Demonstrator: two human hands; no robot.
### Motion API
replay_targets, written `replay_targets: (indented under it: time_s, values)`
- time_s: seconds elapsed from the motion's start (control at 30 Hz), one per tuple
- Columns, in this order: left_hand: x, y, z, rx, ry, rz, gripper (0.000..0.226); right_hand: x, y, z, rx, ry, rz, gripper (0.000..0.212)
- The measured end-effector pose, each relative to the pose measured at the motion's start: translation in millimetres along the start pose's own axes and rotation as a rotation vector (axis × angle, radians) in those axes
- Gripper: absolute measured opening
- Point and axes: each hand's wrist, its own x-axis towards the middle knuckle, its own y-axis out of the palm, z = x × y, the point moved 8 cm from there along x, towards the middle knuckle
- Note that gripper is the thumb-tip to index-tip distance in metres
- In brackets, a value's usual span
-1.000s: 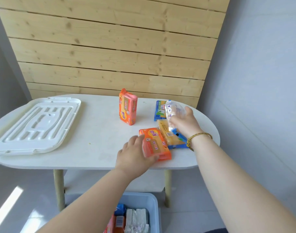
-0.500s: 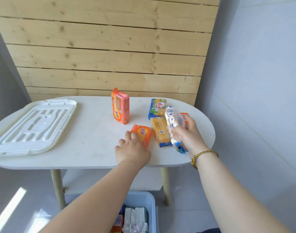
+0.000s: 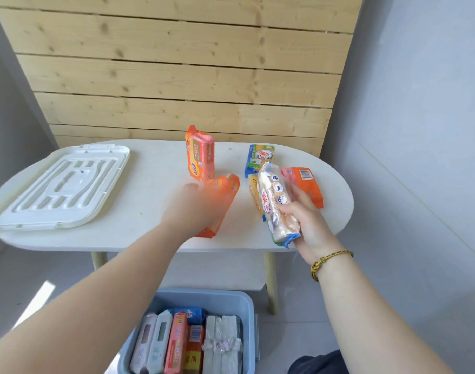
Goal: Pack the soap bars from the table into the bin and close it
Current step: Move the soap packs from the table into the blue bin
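My left hand (image 3: 189, 209) grips a blurred orange soap pack (image 3: 223, 197), lifted off the white table (image 3: 139, 190). My right hand (image 3: 305, 220) holds a clear-wrapped white soap pack (image 3: 274, 201) near the table's front edge. On the table, another orange pack (image 3: 200, 153) stands upright. A blue and green pack (image 3: 259, 157), a yellow bar (image 3: 254, 193) and a flat orange pack (image 3: 305, 182) lie to its right. The blue bin (image 3: 231, 299) sits open on the floor below, with several soap packs standing in it.
The bin's white lid (image 3: 61, 184) lies upside down on the left end of the table. A wooden slat wall (image 3: 177, 71) stands behind the table, a grey wall to the right. Table legs (image 3: 270, 282) flank the bin.
My left hand has picked the orange pack up off the table and swung it toward me. My right hand has drawn the clear-wrapped pack back to the front edge.
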Motion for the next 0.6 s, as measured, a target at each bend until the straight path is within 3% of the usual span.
replay_targets:
  time_s: [0.13,0.23,0.33,0.37,0.47,0.6]
  values:
    - [-47,-35,24,-0.358,0.052,0.015,0.061,-19,28,-17,0.069,0.088,0.160,0.044]
    - [-78,-52,62,-0.362,0.068,0.019,0.071,-41,50,-39,0.034,0.188,0.325,0.050]
    - [-94,-55,115,-0.367,-0.033,0.003,0.069,-62,69,-77,-0.064,0.341,0.466,0.081]
    - [-96,-53,130,-0.386,-0.068,0.003,0.070,-67,71,-92,-0.111,0.398,0.487,0.082]
    - [-89,-39,174,-0.454,-0.189,0.002,0.065,-80,75,-142,-0.153,0.594,0.447,0.082]
    - [-64,-11,212,-0.452,-0.309,0.032,0.054,-75,55,-215,-0.210,0.749,0.217,0.069]
